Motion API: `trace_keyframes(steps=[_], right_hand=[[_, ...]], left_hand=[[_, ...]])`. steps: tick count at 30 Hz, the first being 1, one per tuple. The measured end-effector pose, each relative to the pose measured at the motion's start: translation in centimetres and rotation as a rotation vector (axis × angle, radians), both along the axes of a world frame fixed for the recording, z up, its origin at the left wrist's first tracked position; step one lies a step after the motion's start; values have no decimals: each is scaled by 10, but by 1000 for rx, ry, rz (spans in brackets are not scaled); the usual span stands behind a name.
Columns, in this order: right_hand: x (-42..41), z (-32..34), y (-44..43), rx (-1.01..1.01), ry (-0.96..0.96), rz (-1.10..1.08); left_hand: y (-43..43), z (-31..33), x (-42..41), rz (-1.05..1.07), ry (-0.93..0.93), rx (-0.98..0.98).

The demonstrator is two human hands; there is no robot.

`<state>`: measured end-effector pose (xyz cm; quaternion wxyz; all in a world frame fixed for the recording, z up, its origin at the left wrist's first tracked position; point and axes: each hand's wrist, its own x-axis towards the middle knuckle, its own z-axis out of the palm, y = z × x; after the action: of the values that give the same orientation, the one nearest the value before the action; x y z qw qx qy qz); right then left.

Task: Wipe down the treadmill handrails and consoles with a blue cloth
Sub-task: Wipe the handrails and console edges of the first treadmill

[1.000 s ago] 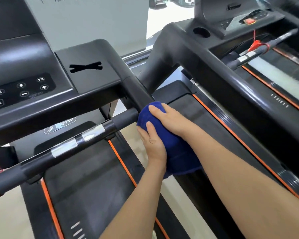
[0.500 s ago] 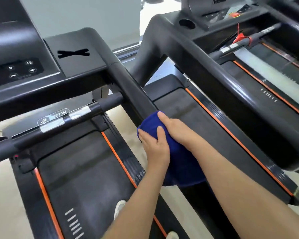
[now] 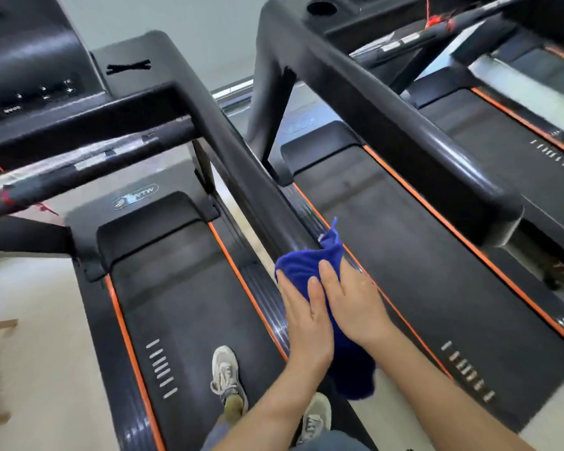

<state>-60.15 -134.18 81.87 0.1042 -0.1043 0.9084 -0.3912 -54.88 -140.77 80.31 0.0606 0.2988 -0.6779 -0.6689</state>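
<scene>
The blue cloth (image 3: 302, 265) is wrapped over the near end of the black right handrail (image 3: 241, 164) of the treadmill I stand on, and its tail hangs below my wrists. My left hand (image 3: 303, 315) grips the cloth from the left side of the rail. My right hand (image 3: 354, 304) grips it from the right, fingers overlapping the left hand's. The rail's tip is hidden under the cloth and both hands. The console (image 3: 30, 89) with its buttons sits at the far left, and below it runs a front crossbar (image 3: 88, 164) with silver sensor plates.
A second treadmill stands close on the right, its thick handrail (image 3: 404, 131) running parallel, with a cup holder (image 3: 321, 8) and a red safety cord (image 3: 437, 21) on top. My shoes (image 3: 225, 374) are on the belt (image 3: 183, 304). Pale floor lies at the left.
Both hands have slid the cloth down the handrail toward me, from the joint beside the console to the rail's near end. The view has tilted down, and my shoes now show.
</scene>
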Motion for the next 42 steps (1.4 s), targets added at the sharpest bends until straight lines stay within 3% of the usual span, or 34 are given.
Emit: trace_keyframes(steps=[4,7,11,13,16,20,23,26,30,33,35,37,39,42], right_hand=[[42,-22,9,-428,32,-251],[30,-18,15,-598,-248,-304],[-1,-16,23,-608,-703,-249],[-1,-11,23,-631,-682,-268],[23,-10,25,-478,-434,-236],[36,-19,30,-625,-423,-314],[5,-14,18,-497,-413,-264],[-5,-14,15,-464,-421,-237],[26,-25,34,-571,-478,-434],[47,-34,44,-691,-594,-614],[54,-31,40,-755,-624,-606],[51,-18,31,-782,-593,-616],[45,-4,23,-669,-519,-549],[35,13,12,-289,-363,-333]], left_hand=[[11,-6,24,-107,-27,-107],[11,-6,30,-197,61,-336],[0,-7,21,-314,92,-786],[-1,-7,20,-414,88,-1069],[-2,-4,17,-651,238,-1342],[-35,14,-31,-878,421,-1365],[-57,24,-61,-947,427,-1357],[-66,26,-65,-881,389,-1344],[-34,20,-29,-777,310,-1336],[-15,6,6,-1007,477,-1425],[-32,7,-7,-1177,618,-1485],[-54,17,-41,-1265,623,-1454],[-81,29,-82,-1183,499,-1438],[-110,39,-122,-1031,320,-1489]])
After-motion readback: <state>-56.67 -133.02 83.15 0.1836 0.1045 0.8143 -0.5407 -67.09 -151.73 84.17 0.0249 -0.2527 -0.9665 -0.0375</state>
